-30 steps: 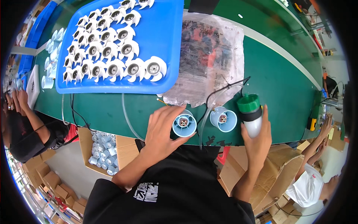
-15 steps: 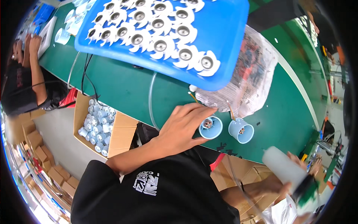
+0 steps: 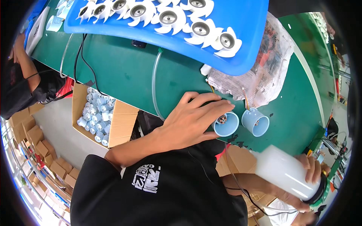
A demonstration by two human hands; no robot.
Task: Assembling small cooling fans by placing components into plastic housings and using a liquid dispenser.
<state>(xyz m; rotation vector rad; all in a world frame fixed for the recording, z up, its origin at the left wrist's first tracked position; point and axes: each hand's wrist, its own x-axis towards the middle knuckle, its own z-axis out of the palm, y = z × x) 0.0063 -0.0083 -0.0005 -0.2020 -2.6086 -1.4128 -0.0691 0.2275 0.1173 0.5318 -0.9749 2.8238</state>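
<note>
- the left hand (image 3: 188, 122) is lying over the near edge of the green table (image 3: 124, 71), its grip curling around a pale blue cylinder housing (image 3: 226, 124), fingers across the top and thumb underneath, open mouth facing out past the fingertips.
- the right hand (image 3: 311, 177) is wrapping its grip around a white plastic bottle (image 3: 284, 171), holding it low and off the table edge, tilted with the cap end pointing away from the housing.
- the bottle is sitting well to the right of and below the left grip, so whatever comes out could be missing the housing or landing on clothing.
- a second blue housing (image 3: 255, 121) is standing just beside the held one, with thin wires trailing; a sideways nudge from the left grip could be tipping it or snagging those wires.
- the blue tray of white impellers (image 3: 226, 39) is lying beyond the fingertips, well apart.
</note>
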